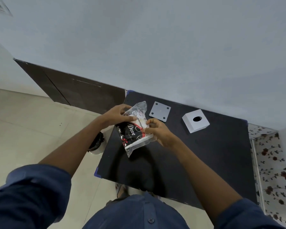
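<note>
I hold a clear plastic bag [135, 129] above the left part of a black table [205, 156]. Inside the bag is a black, red and white packet printed "Dove". My left hand [117, 115] grips the bag's upper end, thumb laid across its front. My right hand [157, 131] pinches the bag's right edge. The bag's lower corner hangs free below both hands.
On the table behind the bag lie a flat grey square plate [160, 111] with a hole at each corner and a white square box [196, 123] with a round hole on top. A dark cabinet [76, 90] stands at left; a flowered cloth [272, 171] at right.
</note>
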